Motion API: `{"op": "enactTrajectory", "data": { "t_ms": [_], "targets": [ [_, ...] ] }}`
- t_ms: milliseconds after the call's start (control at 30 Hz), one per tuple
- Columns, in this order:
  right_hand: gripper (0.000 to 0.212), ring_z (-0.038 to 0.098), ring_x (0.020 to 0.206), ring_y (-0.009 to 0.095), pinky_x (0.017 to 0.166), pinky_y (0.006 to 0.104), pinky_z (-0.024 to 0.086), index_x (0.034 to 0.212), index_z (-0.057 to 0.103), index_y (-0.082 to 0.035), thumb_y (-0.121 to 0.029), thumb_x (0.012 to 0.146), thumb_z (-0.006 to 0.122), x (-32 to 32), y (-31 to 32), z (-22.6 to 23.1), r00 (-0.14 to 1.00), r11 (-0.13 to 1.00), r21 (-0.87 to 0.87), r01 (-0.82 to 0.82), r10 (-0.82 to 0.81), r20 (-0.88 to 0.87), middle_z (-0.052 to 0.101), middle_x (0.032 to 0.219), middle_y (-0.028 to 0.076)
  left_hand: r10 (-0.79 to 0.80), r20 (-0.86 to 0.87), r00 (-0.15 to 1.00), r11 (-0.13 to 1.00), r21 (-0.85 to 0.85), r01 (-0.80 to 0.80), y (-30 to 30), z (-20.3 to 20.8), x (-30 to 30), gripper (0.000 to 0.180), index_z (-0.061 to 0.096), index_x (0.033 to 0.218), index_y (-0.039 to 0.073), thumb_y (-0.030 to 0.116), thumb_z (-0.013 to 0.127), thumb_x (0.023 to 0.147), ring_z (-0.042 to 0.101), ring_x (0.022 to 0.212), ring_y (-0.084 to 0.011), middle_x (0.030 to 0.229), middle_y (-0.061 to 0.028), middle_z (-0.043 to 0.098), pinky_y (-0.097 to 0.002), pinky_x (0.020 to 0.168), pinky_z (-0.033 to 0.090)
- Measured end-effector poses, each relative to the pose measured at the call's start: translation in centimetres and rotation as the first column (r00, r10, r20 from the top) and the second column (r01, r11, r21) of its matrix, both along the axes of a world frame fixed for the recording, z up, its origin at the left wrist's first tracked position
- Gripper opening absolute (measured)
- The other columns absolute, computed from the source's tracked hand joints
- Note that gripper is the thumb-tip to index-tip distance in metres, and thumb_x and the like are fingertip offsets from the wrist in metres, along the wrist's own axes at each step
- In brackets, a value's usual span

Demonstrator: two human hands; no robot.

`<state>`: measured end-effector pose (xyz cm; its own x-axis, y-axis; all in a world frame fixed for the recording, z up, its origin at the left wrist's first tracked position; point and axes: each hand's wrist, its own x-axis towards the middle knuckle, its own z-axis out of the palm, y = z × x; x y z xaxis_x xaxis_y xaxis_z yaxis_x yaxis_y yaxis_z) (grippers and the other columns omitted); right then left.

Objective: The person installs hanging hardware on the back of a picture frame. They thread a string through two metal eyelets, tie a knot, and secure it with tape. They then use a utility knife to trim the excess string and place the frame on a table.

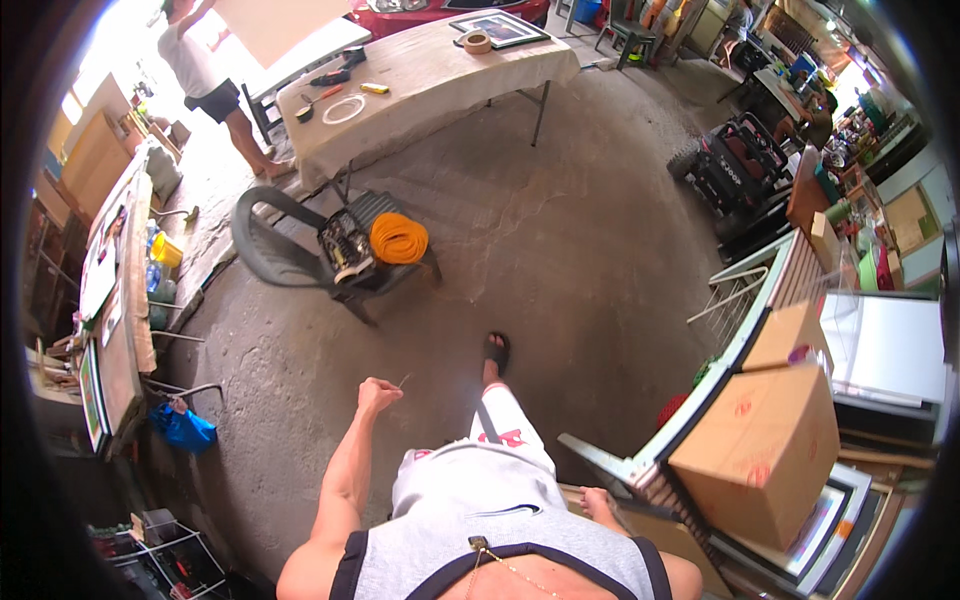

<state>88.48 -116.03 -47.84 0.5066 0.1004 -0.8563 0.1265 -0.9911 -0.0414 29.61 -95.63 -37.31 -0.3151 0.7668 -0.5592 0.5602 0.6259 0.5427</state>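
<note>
My left hand (pixel 380 396) is out in front of me at the left, its fingers closed in a pinch. A thin, pale wire-like strand (pixel 405 380) sticks out from the fingertips. Down at my right side, my right hand (pixel 598 503) has its fingers curled. Beside it lie a pale wooden edge (pixel 572 493) and a brown panel (pixel 655 535); whether the hand grips either is hard to see. Ahead of my left hand stands a dark green plastic chair (pixel 262 240), bearing an orange coiled hose or strap (pixel 399 238) and a tray of small hardware (pixel 345 245).
A cloth-covered table (pixel 430 90) farther off carries a tape roll (pixel 476 41), a framed picture (pixel 500 28) and tools. At right, a bench (pixel 640 465) holds cardboard boxes (pixel 755 450). Another person (pixel 205 70) stands far left. A toy car (pixel 735 165) is at right.
</note>
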Motion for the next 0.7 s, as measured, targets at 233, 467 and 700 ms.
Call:
{"op": "enactTrajectory", "data": {
  "t_ms": [233,467,700],
  "targets": [
    [0.028,0.046,0.046,0.015,0.04,0.0338,0.034,0.068,0.06,-0.008,-0.029,0.088,0.056,-10.7,35.6,2.6,0.849,0.699,0.623,-0.353,0.519,-0.102,0.051,0.056,0.002,0.254,0.015,0.967,0.948,-0.205,-0.245,15.7,-1.1,0.5,0.013,0.075,0.071,0.008,0.02,0.078,0.066,0.064,0.06,-0.0111,0.061,-0.0039,0.067,-0.0283,0.058,0.052],
    [0.02,0.055,0.067,0.005,0.054,0.0207,0.041,0.106,0.064,-0.008,-0.021,0.09,0.061,-21.2,76.8,13.4,0.828,0.503,0.834,-0.226,0.551,-0.108,0.06,0.081,-0.004,0.571,0.076,0.817,0.821,-0.049,-0.569,35.0,-4.4,-8.2,0.02,0.076,0.082,0.008,0.027,0.075,0.074,0.063,0.058,-0.0106,0.065,-0.0028,0.068,-0.0272,0.059,0.05],
    [0.024,0.058,0.071,0.008,0.068,0.0244,0.048,0.102,0.067,-0.002,-0.02,0.086,0.068,-26.9,99.8,15.6,0.887,0.553,0.766,-0.327,0.459,0.047,0.067,0.084,0.002,0.602,-0.26,0.755,0.701,-0.28,-0.656,49.7,-8.6,-19.0,0.04,0.069,0.108,0.004,0.032,0.066,0.08,0.067,0.092,-0.0278,0.096,-0.0169,0.07,-0.0362,0.081,0.05]
  ]
}}
